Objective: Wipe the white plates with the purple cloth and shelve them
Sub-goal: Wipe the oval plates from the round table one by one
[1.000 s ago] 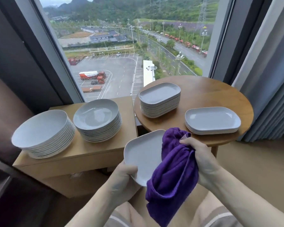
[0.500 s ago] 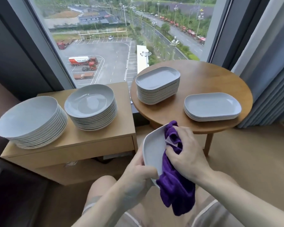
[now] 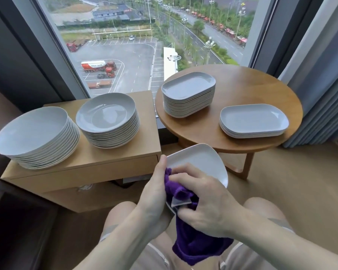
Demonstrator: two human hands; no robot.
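Plate (image 3: 201, 162) held over the lap, just in front of the round table (image 3: 261, 90), tilted with far edge up. Left hand (image 3: 154, 191) clamped on the plate's near-left rim, thumb up along the edge. Right hand (image 3: 205, 203) closed on the cloth (image 3: 199, 248), pressing it onto the plate's near end; loose tail of cloth hanging below the wrist.

Risks, judged from here:
- Plate gripped by one rim only, glazed and smooth; a hard rubbing push from the cloth side could lever it out of the left hand and drop it to the floor in front of the table.
- Hanging tail could snag on a knee and drag the wipe off line.
- Far half of plate bare, so likely unwiped; shelving now would leave it half done.
- Short stack (image 3: 254, 121) on the table's near-right edge sits close to the rim; a careless set-down could nudge it off.
- Tall stack (image 3: 187, 94) at the table's left: adding here by mistake would mix wiped with unwiped, if that split is right; cannot confirm.
- Round plates (image 3: 105, 119) on the cabinet (image 3: 148, 152) left of the table untouched.

Versus half a second ago: plate tipped flatter, face more visible, was nearly edge-on. Right hand lower, toward the near end, was at mid-plate. Cloth more bunched under the palm. Both table stacks unchanged.
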